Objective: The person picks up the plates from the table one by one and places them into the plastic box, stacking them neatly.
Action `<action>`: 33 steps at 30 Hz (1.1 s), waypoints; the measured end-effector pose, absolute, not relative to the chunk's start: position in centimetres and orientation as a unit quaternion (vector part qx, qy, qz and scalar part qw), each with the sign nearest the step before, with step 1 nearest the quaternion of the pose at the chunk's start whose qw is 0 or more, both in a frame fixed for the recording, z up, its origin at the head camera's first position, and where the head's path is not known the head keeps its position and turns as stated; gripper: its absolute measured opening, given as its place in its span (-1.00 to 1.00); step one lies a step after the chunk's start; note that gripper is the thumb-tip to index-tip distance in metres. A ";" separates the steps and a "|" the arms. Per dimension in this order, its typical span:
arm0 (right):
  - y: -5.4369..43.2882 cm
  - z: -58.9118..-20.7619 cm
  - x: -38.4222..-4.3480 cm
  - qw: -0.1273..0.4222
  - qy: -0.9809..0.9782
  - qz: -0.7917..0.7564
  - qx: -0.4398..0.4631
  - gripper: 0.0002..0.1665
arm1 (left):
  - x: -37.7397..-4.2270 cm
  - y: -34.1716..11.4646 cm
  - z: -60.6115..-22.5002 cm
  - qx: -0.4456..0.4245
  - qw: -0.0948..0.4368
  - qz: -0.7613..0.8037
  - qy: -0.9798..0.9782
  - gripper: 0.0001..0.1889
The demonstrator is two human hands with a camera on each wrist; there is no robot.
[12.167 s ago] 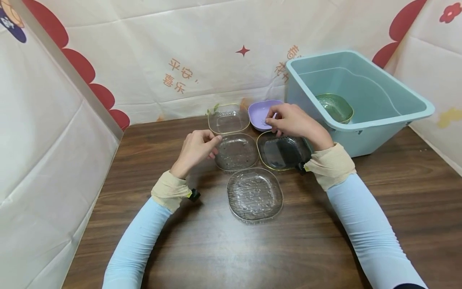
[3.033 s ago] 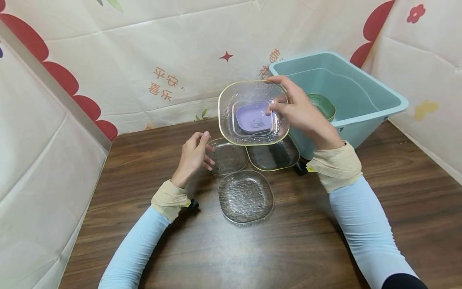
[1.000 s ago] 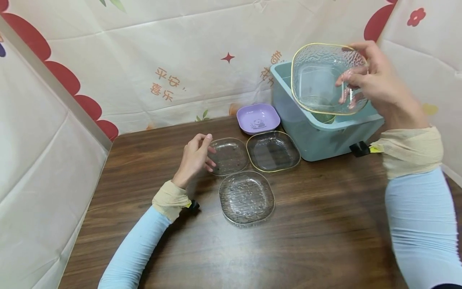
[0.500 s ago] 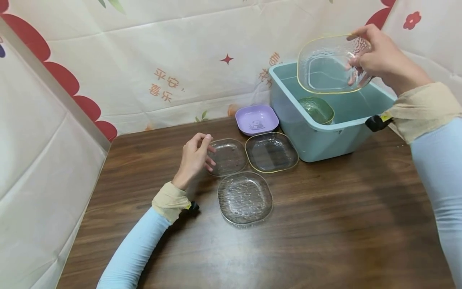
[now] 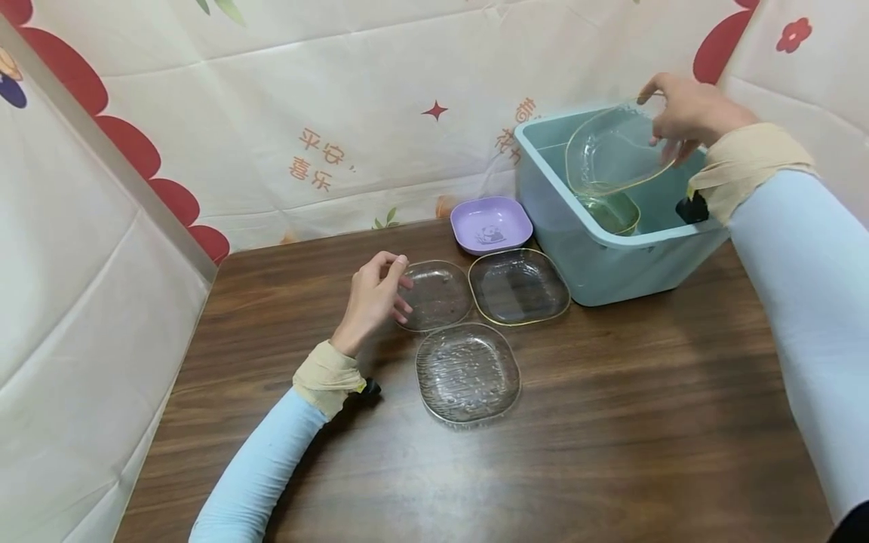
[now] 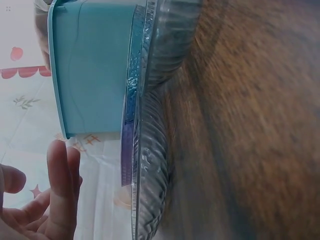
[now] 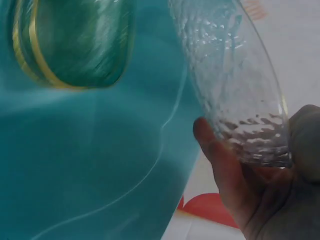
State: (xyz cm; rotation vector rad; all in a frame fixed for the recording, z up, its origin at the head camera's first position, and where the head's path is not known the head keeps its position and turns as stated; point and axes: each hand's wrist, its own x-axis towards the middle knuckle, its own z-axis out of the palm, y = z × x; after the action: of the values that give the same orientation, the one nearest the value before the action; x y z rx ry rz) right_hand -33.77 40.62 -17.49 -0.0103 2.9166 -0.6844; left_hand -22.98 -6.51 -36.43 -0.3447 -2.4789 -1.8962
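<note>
Right hand [image 5: 695, 113] pinched the see-through bowl [image 5: 612, 147] by one side, probably to clear the tub [image 5: 614, 273], left hand [image 5: 376, 298] kinda loose, empty.

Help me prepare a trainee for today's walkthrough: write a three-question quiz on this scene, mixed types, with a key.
1. Where is the purple dish relative to the blue bin?

2. True or false: the left hand holds nothing.

3. What does the right hand hold?
A) the purple dish
B) a clear yellow-rimmed dish
C) nothing

Key:
1. Beside the blue bin, outside it, on the table.
2. True.
3. B.
</note>
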 end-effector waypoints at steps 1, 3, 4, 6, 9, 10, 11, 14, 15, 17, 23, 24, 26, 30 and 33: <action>40.7 -17.5 -34.1 0.091 0.970 -0.223 -0.007 -0.08 | -23.0 -6.5 -36.5 -0.109 0.000 -0.603 -0.790 -0.52; 40.7 -17.6 -34.6 0.131 0.968 -0.214 -0.017 -0.06 | -23.0 -6.5 -36.5 -0.108 0.001 -0.603 -0.790 -0.52; 40.7 -17.7 -34.8 0.151 0.965 -0.212 -0.022 -0.06 | -23.0 -6.4 -36.5 -0.108 0.003 -0.603 -0.791 -0.53; 40.8 -17.8 -35.3 0.190 0.959 -0.210 -0.031 -0.04 | -23.0 -6.4 -36.4 -0.108 0.003 -0.601 -0.792 -0.54; 40.7 -18.3 -35.4 0.218 0.953 -0.205 -0.039 -0.04 | -23.1 -6.2 -36.4 -0.112 0.000 -0.603 -0.790 -0.56; 40.6 -18.4 -35.4 0.224 0.952 -0.206 -0.041 -0.04 | -23.1 -6.2 -36.4 -0.113 -0.002 -0.603 -0.790 -0.56; 40.5 -18.6 -35.4 0.231 0.949 -0.209 -0.042 -0.05 | -23.1 -6.2 -36.5 -0.114 -0.003 -0.603 -0.790 -0.56; 40.1 -19.2 -35.2 0.261 0.939 -0.220 -0.043 -0.09 | -23.1 -6.3 -36.6 -0.113 -0.003 -0.602 -0.790 -0.55; 39.9 -19.4 -35.2 0.273 0.934 -0.224 -0.042 -0.10 | -23.1 -6.3 -36.6 -0.112 -0.003 -0.601 -0.791 -0.55; 39.7 -19.6 -35.2 0.299 0.925 -0.231 -0.043 -0.13 | -23.1 -6.4 -36.7 -0.110 -0.003 -0.600 -0.792 -0.55; 39.6 -20.6 -35.7 0.328 0.913 -0.237 -0.051 -0.12 | -23.1 -6.4 -36.7 -0.110 -0.004 -0.600 -0.793 -0.58; 39.7 -20.9 -35.9 0.330 0.912 -0.238 -0.054 -0.11 | -23.1 -6.4 -36.7 -0.111 -0.004 -0.599 -0.793 -0.58; 39.9 -21.5 -36.3 0.336 0.908 -0.243 -0.055 -0.08 | -23.0 -6.4 -36.7 -0.110 -0.006 -0.596 -0.795 -0.58; 39.8 -22.3 -36.3 0.356 0.897 -0.259 -0.041 -0.02 | -22.9 -6.4 -36.7 -0.110 -0.006 -0.594 -0.797 -0.58; 39.4 -22.1 -36.0 0.365 0.899 -0.241 -0.017 -0.19 | -22.9 -6.5 -36.6 -0.112 -0.006 -0.594 -0.797 -0.57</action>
State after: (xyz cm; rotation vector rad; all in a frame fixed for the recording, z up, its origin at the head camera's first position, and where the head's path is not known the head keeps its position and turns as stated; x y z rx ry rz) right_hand -36.04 39.41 -22.09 -0.0442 2.3121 -0.6190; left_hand -22.87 -6.45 -36.64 -0.3521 -2.5126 -1.8733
